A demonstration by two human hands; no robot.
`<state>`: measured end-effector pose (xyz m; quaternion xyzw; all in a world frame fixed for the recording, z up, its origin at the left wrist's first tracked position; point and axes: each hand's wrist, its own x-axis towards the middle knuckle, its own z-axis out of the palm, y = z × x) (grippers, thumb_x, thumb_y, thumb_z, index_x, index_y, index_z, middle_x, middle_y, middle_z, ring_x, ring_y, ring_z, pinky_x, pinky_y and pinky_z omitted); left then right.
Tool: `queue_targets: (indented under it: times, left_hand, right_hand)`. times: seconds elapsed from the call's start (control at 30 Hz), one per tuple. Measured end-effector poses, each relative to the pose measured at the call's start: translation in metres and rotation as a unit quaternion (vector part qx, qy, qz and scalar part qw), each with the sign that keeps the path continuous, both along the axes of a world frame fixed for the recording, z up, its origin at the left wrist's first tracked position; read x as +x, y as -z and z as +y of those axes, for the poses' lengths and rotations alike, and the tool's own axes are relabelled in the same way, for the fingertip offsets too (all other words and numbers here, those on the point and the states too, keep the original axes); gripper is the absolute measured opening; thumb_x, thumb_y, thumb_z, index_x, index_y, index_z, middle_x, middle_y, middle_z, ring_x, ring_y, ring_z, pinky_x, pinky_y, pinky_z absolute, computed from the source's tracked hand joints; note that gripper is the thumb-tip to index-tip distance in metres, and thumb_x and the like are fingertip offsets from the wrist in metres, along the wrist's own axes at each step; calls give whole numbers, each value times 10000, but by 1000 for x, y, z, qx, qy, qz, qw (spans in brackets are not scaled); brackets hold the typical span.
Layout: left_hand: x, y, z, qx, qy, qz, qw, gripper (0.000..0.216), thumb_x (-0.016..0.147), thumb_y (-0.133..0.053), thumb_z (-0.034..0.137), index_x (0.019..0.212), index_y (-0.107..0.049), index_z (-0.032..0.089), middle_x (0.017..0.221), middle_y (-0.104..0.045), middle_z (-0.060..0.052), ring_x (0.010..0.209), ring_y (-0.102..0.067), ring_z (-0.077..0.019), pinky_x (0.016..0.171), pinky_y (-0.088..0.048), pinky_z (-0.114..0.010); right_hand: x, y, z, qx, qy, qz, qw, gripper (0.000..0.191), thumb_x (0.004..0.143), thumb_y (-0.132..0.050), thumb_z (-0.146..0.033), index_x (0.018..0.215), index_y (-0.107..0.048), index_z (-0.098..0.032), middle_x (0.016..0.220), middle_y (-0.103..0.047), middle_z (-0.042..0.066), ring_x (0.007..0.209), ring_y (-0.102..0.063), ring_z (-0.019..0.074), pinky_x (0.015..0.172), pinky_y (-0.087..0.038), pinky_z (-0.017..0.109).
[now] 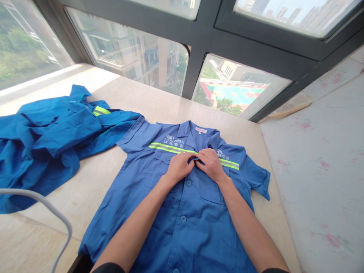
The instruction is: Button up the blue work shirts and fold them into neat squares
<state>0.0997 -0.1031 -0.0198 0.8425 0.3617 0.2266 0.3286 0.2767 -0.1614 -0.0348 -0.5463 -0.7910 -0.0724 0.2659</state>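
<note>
A blue short-sleeved work shirt (187, 223) with a yellow-green reflective chest stripe lies front up, spread flat on a beige stone sill (93, 182). My left hand (178, 167) and my right hand (212, 163) meet at the shirt's placket, just below the collar. The fingers of both hands are closed, pinching the two front edges of the shirt together at chest height. Several blue buttons run down the placket below my hands. What lies between my fingertips is hidden.
A heap of crumpled blue work clothes (48, 140) lies on the left of the sill. A white curved tube (54, 212) crosses the lower left corner. Dark-framed windows (199, 49) stand behind the sill. A floral-patterned surface (321, 170) lies to the right.
</note>
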Motion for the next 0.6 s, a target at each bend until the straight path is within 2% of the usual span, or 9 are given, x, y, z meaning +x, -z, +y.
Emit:
queue_targets:
  times: [0.23,0.47,0.6]
  left_hand:
    - [1,2,1,-20,-14,6,1000,338,818,-539,160,1085,-728,247,990,-760,-5,834,-678,-183,796,-504,-270]
    - [1,3,6,-95,-24,-28,995,347,799,-533,143,1045,-750,254,981,-765,-1,861,-682,-179,787,-506,-263]
    - [1,1,7,-111,-20,-39,993,372,780,-533,122,1075,-725,244,940,-754,-1,856,-675,-176,769,-500,-263]
  right_hand:
    - [4,2,1,-21,-23,15,999,169,933,-565,-219,1067,-667,-208,979,-683,79,967,-593,238,879,-448,408]
    - [4,4,2,-24,-18,33,999,192,916,-561,-188,1070,-672,-216,962,-688,71,960,-601,235,870,-455,404]
    - [2,3,2,-29,-16,39,999,188,899,-571,-183,1051,-676,-221,970,-688,72,956,-605,234,875,-450,406]
